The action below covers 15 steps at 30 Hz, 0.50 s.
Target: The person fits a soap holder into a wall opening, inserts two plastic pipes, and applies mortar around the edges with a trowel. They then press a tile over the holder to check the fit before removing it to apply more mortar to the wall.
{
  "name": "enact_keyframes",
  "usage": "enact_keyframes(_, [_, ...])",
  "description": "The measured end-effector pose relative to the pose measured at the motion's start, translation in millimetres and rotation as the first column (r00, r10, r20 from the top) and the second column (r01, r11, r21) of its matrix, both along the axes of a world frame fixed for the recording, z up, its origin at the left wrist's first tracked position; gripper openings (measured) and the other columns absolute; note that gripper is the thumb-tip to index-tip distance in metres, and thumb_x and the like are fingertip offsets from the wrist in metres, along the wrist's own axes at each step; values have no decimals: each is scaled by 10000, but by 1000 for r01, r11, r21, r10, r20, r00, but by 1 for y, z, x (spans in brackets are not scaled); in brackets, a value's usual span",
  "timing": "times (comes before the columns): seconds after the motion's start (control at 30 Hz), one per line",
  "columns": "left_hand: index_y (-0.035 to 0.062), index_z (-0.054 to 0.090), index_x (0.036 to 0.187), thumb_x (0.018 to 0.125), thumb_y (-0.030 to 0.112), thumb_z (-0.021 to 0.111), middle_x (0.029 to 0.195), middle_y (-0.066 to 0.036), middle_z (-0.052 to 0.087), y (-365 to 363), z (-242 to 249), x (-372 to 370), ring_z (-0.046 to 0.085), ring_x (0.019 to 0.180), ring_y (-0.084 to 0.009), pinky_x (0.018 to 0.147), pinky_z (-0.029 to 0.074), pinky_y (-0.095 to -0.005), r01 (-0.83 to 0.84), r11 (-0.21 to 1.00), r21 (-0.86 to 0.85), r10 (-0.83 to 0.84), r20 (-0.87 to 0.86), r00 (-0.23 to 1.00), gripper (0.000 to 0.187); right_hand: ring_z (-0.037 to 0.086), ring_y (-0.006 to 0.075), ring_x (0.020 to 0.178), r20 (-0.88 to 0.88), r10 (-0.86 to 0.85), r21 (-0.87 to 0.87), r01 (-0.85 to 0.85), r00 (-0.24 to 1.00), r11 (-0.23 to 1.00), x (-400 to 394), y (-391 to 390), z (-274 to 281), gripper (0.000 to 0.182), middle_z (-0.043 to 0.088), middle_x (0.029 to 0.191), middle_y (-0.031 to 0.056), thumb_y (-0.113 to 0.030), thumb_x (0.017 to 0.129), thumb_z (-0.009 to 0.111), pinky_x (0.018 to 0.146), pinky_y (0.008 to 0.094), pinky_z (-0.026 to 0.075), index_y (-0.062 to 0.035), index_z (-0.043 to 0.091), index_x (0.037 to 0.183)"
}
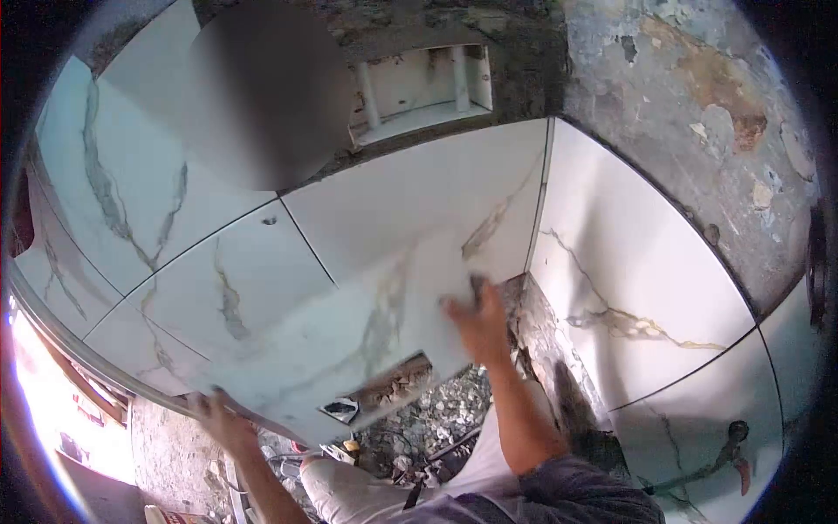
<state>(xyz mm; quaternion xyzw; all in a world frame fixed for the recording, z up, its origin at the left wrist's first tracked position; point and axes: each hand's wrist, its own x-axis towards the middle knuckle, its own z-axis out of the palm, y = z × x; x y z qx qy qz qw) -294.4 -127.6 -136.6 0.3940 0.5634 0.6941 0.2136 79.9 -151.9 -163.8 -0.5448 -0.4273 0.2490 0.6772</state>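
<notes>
A large white marble-look tile [349, 336] with grey-gold veins is held between my two hands, tilted in front of the wall and slightly blurred. A rectangular cutout shows near its lower edge. My left hand [223, 422] grips the tile's lower left end, fingers blurred at the edge. At the opposite end, my right hand [478, 323] has hold of the right edge, thumb and fingers around it. Behind it, fitted wall tiles [410, 196] with dark joints are partly covered by the held tile.
Above the fitted tiles is a recessed wall box [428, 87] with pipes. Tiles [628, 271] line the right wall below bare plaster [681, 113]. Broken rubble [436, 424] and tools lie on the floor by my knees. A dark blurred shape covers the upper middle.
</notes>
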Motion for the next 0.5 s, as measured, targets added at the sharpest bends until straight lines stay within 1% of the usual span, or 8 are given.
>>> enact_keyframes(0.03, [-38,495,1127,862,144,584,1093,-171,517,17,-82,-38,506,998,-246,827,437,-365,-207,970,124,237,-659,714,334,611,248,933,52,8,-62,-5,999,998,-9,3,-36,502,622,1005,190,-340,790,705,813,378,479,44,530,1063])
enact_keyframes(0.07, [-16,504,1024,874,127,559,878,-87,518,2,-92,-17,504,789,-169,667,431,-314,127,992,-5,-127,-82,988,214,611,286,950,151,38,-141,-16,988,990,-13,7,-71,557,622,1018,208,-386,784,699,825,391,476,49,530,1087])
enact_keyframes(0.13, [-22,568,1016,877,172,574,879,-66,593,2,-188,-31,533,757,-156,656,445,-286,174,984,-43,-172,43,984,239,597,349,995,255,94,-310,-10,962,951,-18,16,-164,658,611,1061,241,-465,775,678,854,416,467,51,522,1151])
enact_keyframes(0.2, [20,546,865,858,68,555,708,31,479,-20,-195,6,431,617,-67,550,370,-236,186,957,-221,-118,290,950,49,583,374,1023,267,107,-394,7,958,919,-25,22,-234,703,600,1089,256,-497,773,662,870,427,460,48,514,1191])
enact_keyframes(0.3, [23,586,911,845,82,591,763,5,546,-10,-366,-45,486,654,-101,587,406,-256,267,920,-289,-183,285,941,88,543,370,1099,383,153,-549,92,911,831,-32,16,-298,741,560,1174,258,-522,772,647,902,429,451,12,489,1260])
enact_keyframes(0.33, [11,611,985,848,98,602,852,-32,607,-8,-393,-42,545,732,-130,649,446,-269,271,909,-317,-164,326,931,162,547,355,1097,358,163,-631,109,920,768,-30,18,-325,734,564,1175,247,-526,758,657,904,421,450,2,507,1245])
enact_keyframes(0.4, [21,576,829,810,82,637,747,0,557,-6,-458,-42,485,630,-105,556,391,-255,148,897,-416,-15,307,952,89,552,339,1095,334,164,-699,128,928,703,-29,11,-354,726,568,1176,236,-530,745,667,905,412,449,-9,525,1230])
enact_keyframes(0.5, [-23,589,943,817,103,645,831,-56,597,-17,-490,-49,530,706,-153,613,433,-298,226,748,-625,-75,258,963,186,545,338,1104,352,223,-781,155,909,605,-32,3,-388,724,566,1185,225,-543,748,652,929,406,435,-22,525,1234])
